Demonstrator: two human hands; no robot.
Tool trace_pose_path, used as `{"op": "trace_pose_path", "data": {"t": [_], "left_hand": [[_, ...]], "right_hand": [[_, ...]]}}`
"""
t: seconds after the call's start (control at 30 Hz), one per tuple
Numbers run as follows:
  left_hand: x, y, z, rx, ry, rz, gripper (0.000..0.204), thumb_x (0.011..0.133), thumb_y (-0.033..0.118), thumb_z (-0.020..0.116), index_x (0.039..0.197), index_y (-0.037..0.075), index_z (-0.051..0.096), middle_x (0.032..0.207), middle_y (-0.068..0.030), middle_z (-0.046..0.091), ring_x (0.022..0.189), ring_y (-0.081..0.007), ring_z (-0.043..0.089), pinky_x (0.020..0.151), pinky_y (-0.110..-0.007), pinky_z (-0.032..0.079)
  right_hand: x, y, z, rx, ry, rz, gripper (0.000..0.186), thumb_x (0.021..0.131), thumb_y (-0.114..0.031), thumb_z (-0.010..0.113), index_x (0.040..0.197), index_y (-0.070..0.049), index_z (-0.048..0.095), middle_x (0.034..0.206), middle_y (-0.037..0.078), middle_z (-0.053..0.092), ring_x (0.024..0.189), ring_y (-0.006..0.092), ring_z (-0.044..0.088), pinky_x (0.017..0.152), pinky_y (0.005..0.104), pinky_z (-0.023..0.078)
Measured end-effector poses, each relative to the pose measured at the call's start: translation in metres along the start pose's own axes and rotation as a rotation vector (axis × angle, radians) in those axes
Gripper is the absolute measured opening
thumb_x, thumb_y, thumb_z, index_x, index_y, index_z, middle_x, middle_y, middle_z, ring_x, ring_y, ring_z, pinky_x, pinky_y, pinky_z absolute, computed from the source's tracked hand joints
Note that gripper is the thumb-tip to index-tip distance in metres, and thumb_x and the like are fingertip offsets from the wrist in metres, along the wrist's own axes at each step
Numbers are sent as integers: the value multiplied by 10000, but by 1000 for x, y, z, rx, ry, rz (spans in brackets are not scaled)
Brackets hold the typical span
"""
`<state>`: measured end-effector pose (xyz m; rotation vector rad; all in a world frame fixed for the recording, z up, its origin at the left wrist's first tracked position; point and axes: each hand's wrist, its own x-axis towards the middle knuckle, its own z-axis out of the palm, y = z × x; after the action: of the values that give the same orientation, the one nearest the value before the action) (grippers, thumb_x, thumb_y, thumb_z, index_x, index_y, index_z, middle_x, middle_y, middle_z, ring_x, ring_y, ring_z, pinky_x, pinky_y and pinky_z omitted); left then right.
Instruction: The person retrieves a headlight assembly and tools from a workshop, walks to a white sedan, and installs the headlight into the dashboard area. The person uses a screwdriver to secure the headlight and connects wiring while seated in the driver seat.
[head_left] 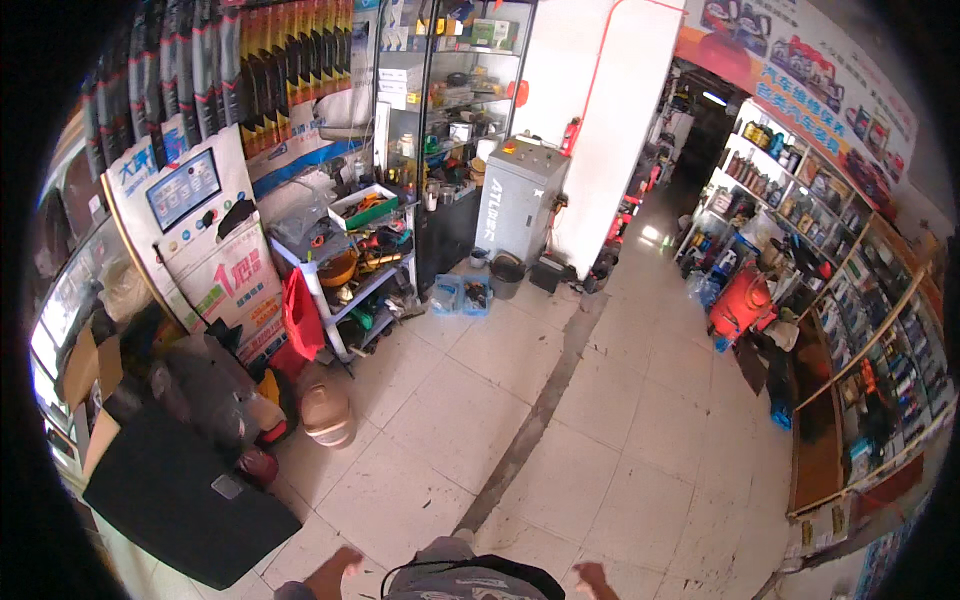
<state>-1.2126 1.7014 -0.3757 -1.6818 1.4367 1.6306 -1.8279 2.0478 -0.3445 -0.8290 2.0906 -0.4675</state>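
Head view: left hand and right hand are held loosely open, well apart; a black panel is seen left of the left hand; beyond, the floor is crossed by a dark strip.

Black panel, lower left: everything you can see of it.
The black panel is large, flat and roughly rectangular, with rounded corners. Its dull surface looks like felt or carpet. A small grey patch sits toward its right side. It's in front of cardboard; whether it leans there is unclear. The left hand isn't touching it.
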Motion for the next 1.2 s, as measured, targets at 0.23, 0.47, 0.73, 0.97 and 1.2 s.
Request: {"op": "trace_pose_path", "data": {"t": [0.23,0.47,0.73,0.97,1.2], "left_hand": [[89,433,-170,-230,184,636,400,982,283,632,1337,99,626,1070,-30,733,829,-145,678,723,-318,536],[209,577,-221,-647,268,473,289,962,218,628,1201,63,676,941,-56,700,752,-158,650,581,-331,516],[226,580,-177,-742,43,-232,414,932,406,667,1212,101,663,947,-72,709,797,-201,670,645,-362,525],[331,720,-272,-1024,164,-204,503,949,473,627,1278,93,624,1003,-94,716,829,-229,696,645,-383,545],[385,886,-403,-1376,465,459,530,979,448,564,1398,125,532,1143,-133,701,948,-289,712,718,-430,565]], "right_hand": [[131,-101,-71,263,-207,491,270,840,-347,610,878,-134,772,955,132,745,962,326,707,899,477,530],[451,-163,-257,-127,-270,340,303,844,-353,576,880,-123,770,953,155,738,945,346,707,876,473,539],[892,-467,-494,-602,252,-413,251,882,-237,584,756,-61,713,830,167,723,723,390,683,680,502,560],[1136,-728,-509,-957,-69,-1278,203,791,-241,688,946,-109,683,936,81,693,876,300,677,731,429,569],[1284,-1081,-557,-545,142,-902,224,894,-265,632,1007,-85,702,1023,186,713,908,400,686,823,498,559]]}}
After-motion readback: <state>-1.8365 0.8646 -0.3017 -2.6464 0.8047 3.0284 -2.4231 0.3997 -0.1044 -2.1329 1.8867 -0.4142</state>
